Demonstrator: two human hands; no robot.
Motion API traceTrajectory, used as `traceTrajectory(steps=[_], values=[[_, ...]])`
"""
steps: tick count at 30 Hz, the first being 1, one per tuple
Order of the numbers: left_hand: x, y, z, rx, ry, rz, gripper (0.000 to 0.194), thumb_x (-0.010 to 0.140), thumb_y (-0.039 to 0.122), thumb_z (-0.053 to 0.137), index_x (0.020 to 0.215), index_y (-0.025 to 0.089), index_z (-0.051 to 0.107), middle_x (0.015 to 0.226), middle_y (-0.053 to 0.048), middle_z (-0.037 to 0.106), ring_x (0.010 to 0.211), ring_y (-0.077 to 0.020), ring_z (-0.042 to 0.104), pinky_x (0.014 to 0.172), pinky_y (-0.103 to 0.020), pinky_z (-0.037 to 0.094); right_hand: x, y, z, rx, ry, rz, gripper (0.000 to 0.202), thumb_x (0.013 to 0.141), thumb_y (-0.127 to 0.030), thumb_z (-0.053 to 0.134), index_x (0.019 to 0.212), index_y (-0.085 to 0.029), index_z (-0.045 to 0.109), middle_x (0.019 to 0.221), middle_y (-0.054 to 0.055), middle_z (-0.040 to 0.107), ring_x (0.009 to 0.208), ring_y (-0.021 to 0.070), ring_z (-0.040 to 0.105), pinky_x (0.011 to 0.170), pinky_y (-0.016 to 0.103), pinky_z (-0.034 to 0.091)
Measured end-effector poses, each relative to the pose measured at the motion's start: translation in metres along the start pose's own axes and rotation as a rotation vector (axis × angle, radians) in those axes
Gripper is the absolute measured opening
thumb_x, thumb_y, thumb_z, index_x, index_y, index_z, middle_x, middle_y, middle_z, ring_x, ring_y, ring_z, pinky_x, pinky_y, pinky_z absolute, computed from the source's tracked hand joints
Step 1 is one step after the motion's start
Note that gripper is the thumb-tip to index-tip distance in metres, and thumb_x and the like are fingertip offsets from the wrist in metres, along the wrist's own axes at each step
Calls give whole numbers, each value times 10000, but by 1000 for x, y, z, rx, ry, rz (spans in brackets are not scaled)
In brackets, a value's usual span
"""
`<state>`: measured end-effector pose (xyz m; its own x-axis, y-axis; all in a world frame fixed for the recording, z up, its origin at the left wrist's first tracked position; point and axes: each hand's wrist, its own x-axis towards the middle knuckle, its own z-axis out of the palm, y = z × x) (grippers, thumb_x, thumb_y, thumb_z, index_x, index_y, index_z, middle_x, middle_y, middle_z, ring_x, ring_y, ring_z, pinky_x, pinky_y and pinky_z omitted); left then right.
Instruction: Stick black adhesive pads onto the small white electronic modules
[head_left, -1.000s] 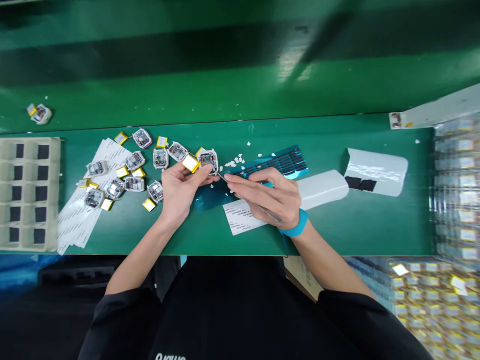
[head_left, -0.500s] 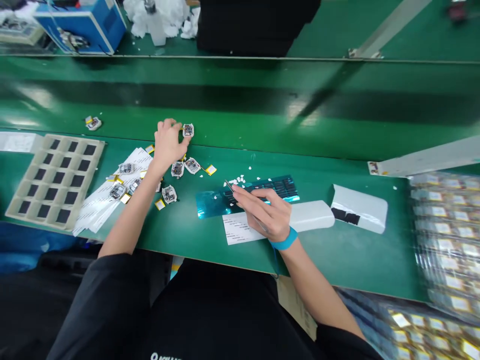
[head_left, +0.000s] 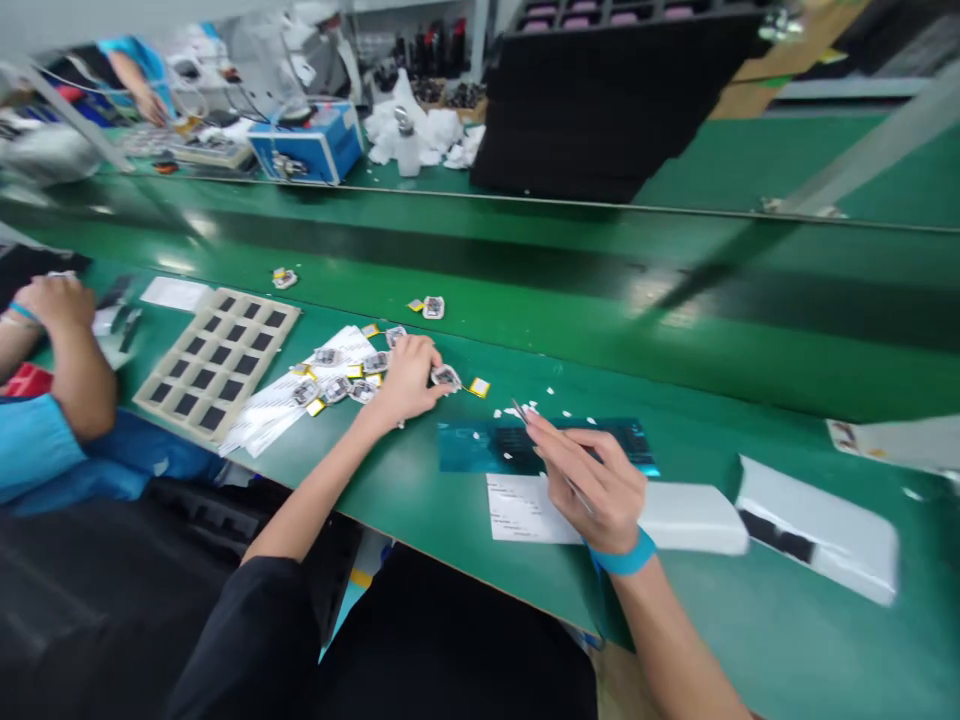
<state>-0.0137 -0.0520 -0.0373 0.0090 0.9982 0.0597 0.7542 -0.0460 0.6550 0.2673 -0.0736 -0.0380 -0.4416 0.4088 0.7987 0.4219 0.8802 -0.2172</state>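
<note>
My left hand [head_left: 409,380] is over the green bench, its thumb and forefinger closed at the edge of a small white-framed circuit module [head_left: 448,377]. A yellow-edged battery [head_left: 479,387] hangs from that module by a lead and lies to its right. Just left of the hand several more modules [head_left: 337,388] with batteries lie on printed white sheets [head_left: 271,408]. My right hand [head_left: 596,490], with a blue wrist strap, grips metal tweezers [head_left: 519,410]. The tweezer tips point at small white pieces [head_left: 531,407] beside a shiny blue-green film strip [head_left: 469,447].
A beige compartment tray [head_left: 161,392] lies on the left, near another person's hand [head_left: 60,300]. Single modules sit on the back ledge [head_left: 433,307]. A printed label sheet [head_left: 517,508] and white pouches [head_left: 817,525] lie at right. A blue box [head_left: 307,145] stands on the shelf.
My left hand has let go of the module on the back ledge and come down to another on the bench. My right hand still holds the tweezers. The view has swung left and up.
</note>
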Motion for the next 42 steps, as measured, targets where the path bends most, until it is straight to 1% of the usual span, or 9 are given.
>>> traceTrajectory(steps=[4, 9, 11, 13, 16, 24, 29, 34, 42], values=[[4, 19, 10, -124, -72, 40, 177, 887, 192, 689, 983, 227, 544, 942, -52, 746, 989, -266, 712, 1040, -462, 476, 1, 2, 3, -51, 121, -4, 694, 906, -18, 686, 1525, -316, 584, 1063, 21, 851, 662, 211, 743, 602, 347, 633], [18, 27, 27, -1085, -43, -35, 453, 859, 457, 795, 1021, 240, 432, 982, -106, 800, 843, -224, 765, 873, -395, 533, 1, 6, 4, -15, 168, 21, 603, 914, -16, 667, 1444, -304, 657, 1020, 21, 860, 603, 201, 748, 547, 342, 590], [17, 31, 30, -1210, -25, -68, 571, 739, 552, 890, 941, 231, 463, 972, -112, 808, 832, -215, 753, 859, -382, 521, 0, 7, 4, -23, 194, 44, 446, 939, -50, 653, 1328, -258, 716, 965, 41, 861, 667, 214, 765, 584, 340, 600], [11, 35, 31, -1211, -32, -105, 592, 668, 599, 927, 846, 210, 517, 901, -91, 797, 831, -200, 732, 809, -336, 499, -3, 6, 5, -51, 245, 99, 242, 991, -107, 589, 1130, -228, 746, 871, 59, 844, 765, 239, 775, 656, 354, 618], [1, 43, 32, -1123, -106, -75, 549, 736, 664, 861, 814, 180, 611, 754, -30, 723, 715, -144, 652, 702, -282, 471, -4, 2, 5, -43, 241, 258, 279, 1040, -111, 458, 881, -232, 653, 791, 51, 801, 775, 211, 765, 701, 328, 610], [-24, 64, 43, -888, -497, -56, 416, 926, 585, 701, 1073, 218, 571, 612, 87, 553, 413, -97, 477, 486, -256, 462, 0, -8, 7, 43, -79, 380, 224, 1027, -162, 575, 1236, -181, 652, 774, -13, 717, 586, 123, 652, 583, 227, 547], [-30, 69, 41, -754, -400, -16, 268, 998, 486, 613, 1083, 232, 629, 612, 74, 527, 492, -114, 471, 526, -245, 414, -1, -10, 8, -19, -104, 404, 212, 999, -163, 665, 1206, -157, 706, 985, 63, 788, 805, 139, 755, 680, 213, 602], [-29, 69, 42, -702, -382, -43, 332, 1072, 507, 462, 1067, 217, 623, 611, 53, 510, 689, -168, 600, 688, -268, 479, -4, -11, 10, -105, -104, 317, 236, 1001, -125, 636, 1204, -209, 720, 1052, 49, 799, 875, 137, 777, 715, 215, 633], [-30, 65, 44, -518, -299, 76, 356, 1093, 460, 415, 1033, 197, 649, 851, -22, 734, 745, -165, 653, 717, -274, 501, -9, -9, 13, -158, -151, 206, 284, 968, -40, 598, 1167, -199, 723, 1011, 39, 805, 856, 141, 773, 701, 225, 626]])
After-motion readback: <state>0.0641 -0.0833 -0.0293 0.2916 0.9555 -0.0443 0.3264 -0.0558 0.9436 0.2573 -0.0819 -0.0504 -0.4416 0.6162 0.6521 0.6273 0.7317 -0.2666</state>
